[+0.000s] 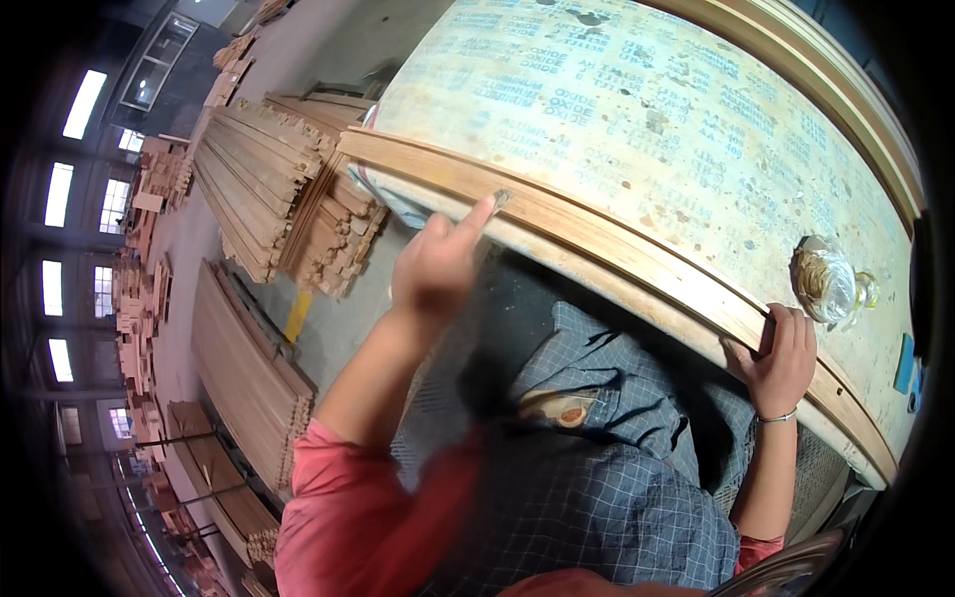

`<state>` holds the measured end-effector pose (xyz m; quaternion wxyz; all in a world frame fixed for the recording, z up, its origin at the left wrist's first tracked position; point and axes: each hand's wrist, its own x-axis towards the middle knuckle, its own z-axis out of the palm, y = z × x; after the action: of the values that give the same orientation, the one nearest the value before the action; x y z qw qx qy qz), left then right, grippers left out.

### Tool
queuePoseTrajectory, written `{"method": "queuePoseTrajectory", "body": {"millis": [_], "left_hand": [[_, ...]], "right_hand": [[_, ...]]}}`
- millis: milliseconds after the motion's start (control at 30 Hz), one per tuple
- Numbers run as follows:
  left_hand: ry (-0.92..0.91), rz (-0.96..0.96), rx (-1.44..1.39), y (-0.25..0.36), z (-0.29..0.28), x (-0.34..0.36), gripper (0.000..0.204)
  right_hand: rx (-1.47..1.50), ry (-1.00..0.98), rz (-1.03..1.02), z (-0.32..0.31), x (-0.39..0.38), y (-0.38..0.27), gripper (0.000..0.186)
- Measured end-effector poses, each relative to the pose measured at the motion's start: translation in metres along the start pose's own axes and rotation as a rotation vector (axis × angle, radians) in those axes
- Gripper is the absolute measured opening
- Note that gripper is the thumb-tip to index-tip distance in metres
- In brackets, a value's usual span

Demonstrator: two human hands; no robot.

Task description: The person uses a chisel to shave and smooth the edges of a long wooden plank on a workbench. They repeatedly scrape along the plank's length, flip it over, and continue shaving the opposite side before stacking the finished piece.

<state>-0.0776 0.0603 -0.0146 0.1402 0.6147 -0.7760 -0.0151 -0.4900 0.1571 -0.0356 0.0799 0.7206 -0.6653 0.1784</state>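
Note:
A long light-brown wooden moulding [622, 247] lies along the near edge of a worktable topped with a stained, printed sheet [597, 119]. My left hand [438, 261] reaches to its left part, index finger stretched against the wood and the other fingers curled. A small greyish bit or smear [502, 197] shows at that fingertip; its kind is unclear. Farther right, my right hand [784, 360] grips the moulding, fingers over the top and thumb on the near side. A dark patch beside those fingers could be shadow or a small object. Near this hand sits a crumpled clear plastic bundle [824, 281] with yellowish-brown contents.
Another long wooden piece [846, 95] runs along the table's far side. A small blue block [904, 363] rests at the right end. Left of the table, stacked mouldings [254, 179] and more long boards [244, 363] stand on the floor, with further wood piles [149, 249] behind.

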Motion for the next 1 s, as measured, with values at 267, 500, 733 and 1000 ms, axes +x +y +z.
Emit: {"method": "queuePoseTrajectory", "body": {"millis": [267, 500, 733, 1000], "left_hand": [[-0.170, -0.165, -0.486, -0.010, -0.018, 0.018, 0.038], [-0.342, -0.031, -0.505, 0.004, -0.022, 0.010, 0.038], [-0.329, -0.125, -0.336, 0.015, -0.022, 0.008, 0.040], [-0.280, -0.203, -0.793, 0.037, 0.004, -0.036, 0.050]], "right_hand": [[-0.001, 0.016, -0.004, 0.000, -0.001, 0.000, 0.066], [-0.023, 0.021, -0.006, 0.000, -0.003, 0.000, 0.067], [-0.031, 0.033, -0.025, 0.001, -0.001, 0.000, 0.066], [0.184, -0.125, -0.003, -0.035, -0.004, 0.020, 0.082]]}}
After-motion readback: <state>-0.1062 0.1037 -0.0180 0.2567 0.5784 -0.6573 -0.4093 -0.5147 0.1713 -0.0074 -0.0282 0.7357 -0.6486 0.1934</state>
